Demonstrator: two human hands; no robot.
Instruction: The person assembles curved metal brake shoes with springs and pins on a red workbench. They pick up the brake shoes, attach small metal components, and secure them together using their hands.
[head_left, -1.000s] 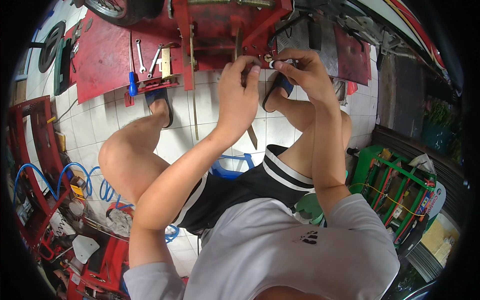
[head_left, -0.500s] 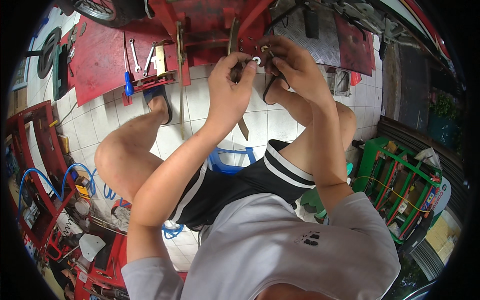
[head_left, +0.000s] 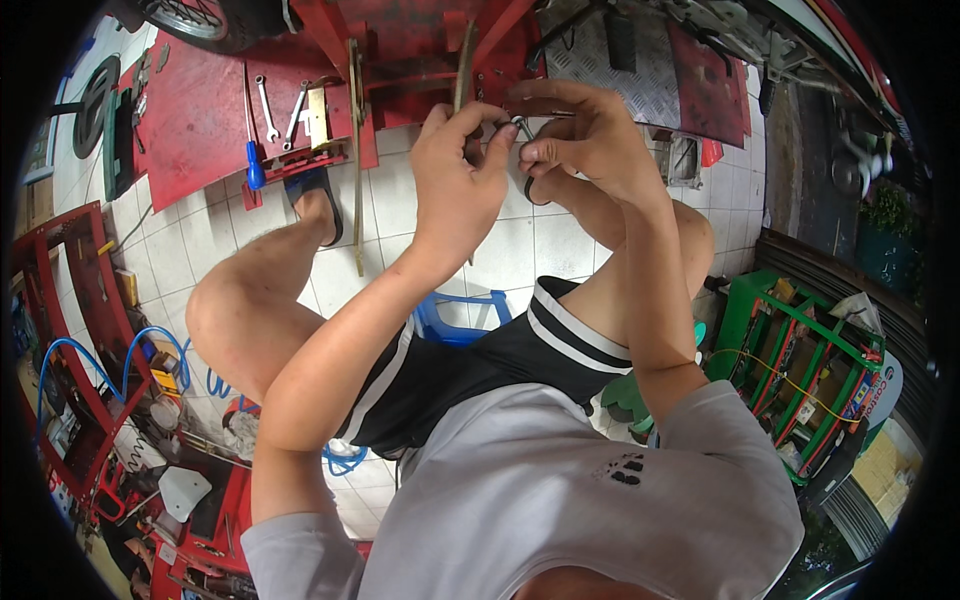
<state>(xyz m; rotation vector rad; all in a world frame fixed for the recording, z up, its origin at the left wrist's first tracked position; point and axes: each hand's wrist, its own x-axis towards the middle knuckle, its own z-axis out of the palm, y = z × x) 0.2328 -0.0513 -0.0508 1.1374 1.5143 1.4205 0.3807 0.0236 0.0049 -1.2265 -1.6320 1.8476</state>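
My left hand (head_left: pixel 452 180) is closed, pinching a small pale washer (head_left: pixel 517 121) between thumb and forefinger. Just beside it, my right hand (head_left: pixel 605 145) grips a thin metal bolt (head_left: pixel 527 130) by thumb and bent fingers, its upper fingers stretched forward. The bolt's upper end meets the washer or lies right against it; whether it passes through the hole I cannot tell. Both hands are raised above the tiled floor, in front of the red lift platform (head_left: pixel 200 110). Fingertips partly hide both small parts.
On the platform lie a blue-handled screwdriver (head_left: pixel 254 165) and two wrenches, one a combination wrench (head_left: pixel 266 110). A wheel (head_left: pixel 205 20) stands at the far left. Between my legs is a blue stool (head_left: pixel 455 325). A green rack (head_left: pixel 790 370) stands right, a red tool shelf (head_left: pixel 85 300) left.
My right hand has come down and closer to my left, bringing the bolt up to the washer. The washer is now turned more edge-on.
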